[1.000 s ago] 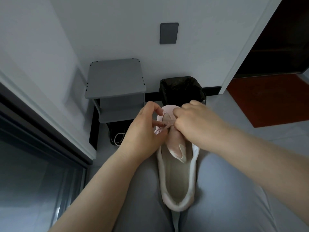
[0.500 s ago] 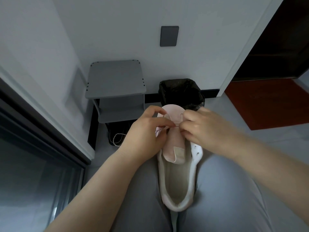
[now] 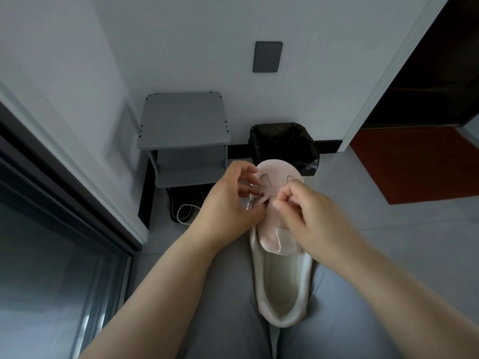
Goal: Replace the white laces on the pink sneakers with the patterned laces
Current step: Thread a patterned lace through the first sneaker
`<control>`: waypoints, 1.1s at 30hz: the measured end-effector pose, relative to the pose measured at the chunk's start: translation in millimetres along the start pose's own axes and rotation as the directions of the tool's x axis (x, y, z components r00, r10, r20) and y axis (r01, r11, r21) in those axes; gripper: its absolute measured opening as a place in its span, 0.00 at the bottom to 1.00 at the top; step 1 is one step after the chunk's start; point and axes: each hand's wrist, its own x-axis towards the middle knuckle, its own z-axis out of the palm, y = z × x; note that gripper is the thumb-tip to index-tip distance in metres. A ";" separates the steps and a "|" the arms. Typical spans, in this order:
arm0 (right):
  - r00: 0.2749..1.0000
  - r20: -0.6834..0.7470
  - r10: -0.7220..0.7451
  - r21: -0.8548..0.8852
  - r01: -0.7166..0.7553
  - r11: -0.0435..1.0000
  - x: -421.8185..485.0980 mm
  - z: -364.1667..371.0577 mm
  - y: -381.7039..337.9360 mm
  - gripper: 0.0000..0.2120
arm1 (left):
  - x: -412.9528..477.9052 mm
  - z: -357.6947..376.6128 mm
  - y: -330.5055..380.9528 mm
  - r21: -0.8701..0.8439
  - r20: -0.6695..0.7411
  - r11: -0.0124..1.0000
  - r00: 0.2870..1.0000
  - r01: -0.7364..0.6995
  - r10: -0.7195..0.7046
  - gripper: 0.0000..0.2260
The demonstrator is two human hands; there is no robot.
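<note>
Two hands (image 3: 272, 211) at perhaps-laceless sneaker (image 3: 281, 268)

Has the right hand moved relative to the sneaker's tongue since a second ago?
Yes. The right hand has slid toward the heel along the sneaker, now overlapping the right side of the tongue.

The shoe (image 3: 281, 268) lies along the person's lap, toe pointing away. Both hands crowd its front: the left hand (image 3: 228, 203) is on the left side and the right hand (image 3: 305, 216) on the right, so little room is left there. The back of the shoe is open and easy to reach. Past the toe stands a black bin (image 3: 283, 145), with a grey stand (image 3: 185, 141) to its left. The floor (image 3: 404, 229) on the right is bare.
</note>
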 end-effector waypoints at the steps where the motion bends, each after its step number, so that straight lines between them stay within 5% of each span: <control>1: 0.998 -0.044 0.038 -0.027 -0.039 0.999 1.4 5.8 -0.2 0.06 | -0.3 1.1 0.0 -0.004 -0.007 1.000 1.000 0.010 -0.010 0.20; 6: 0.988 -0.156 0.011 -0.190 -0.041 0.981 5.2 13.3 -2.2 0.03 | 1.1 1.8 -1.2 0.064 -0.013 0.997 0.999 0.032 -0.031 0.12; 9: 0.982 -0.187 -0.007 -0.294 -0.049 0.954 6.0 14.4 -3.2 0.05 | 0.0 2.6 1.5 0.087 0.018 0.996 0.999 0.029 -0.030 0.16; 12: 0.982 -0.182 0.051 -0.284 -0.102 0.953 4.4 16.0 -2.5 0.12 | -0.7 7.9 5.9 0.131 0.019 0.991 1.000 -0.006 0.003 0.20; 17: 0.972 -0.231 0.046 -0.254 -0.106 0.961 4.7 18.8 -3.4 0.02 | -1.7 17.3 11.9 0.299 -0.049 0.954 0.999 0.008 0.007 0.14; 20: 0.973 -0.200 0.114 -0.205 -0.155 0.966 8.1 19.5 -2.7 0.03 | 0.2 18.3 12.2 0.369 -0.029 0.929 1.000 0.019 -0.009 0.19; 24: 0.966 -0.159 0.203 -0.183 -0.231 0.956 11.5 19.6 1.4 0.05 | 9.9 14.4 10.9 0.280 0.097 0.955 0.987 0.095 -0.126 0.21; 33: 0.971 -0.199 0.134 -0.394 -0.205 0.896 19.4 33.0 4.4 0.08 | 12.3 6.7 -6.9 0.159 -0.007 0.967 0.980 0.199 -0.200 0.15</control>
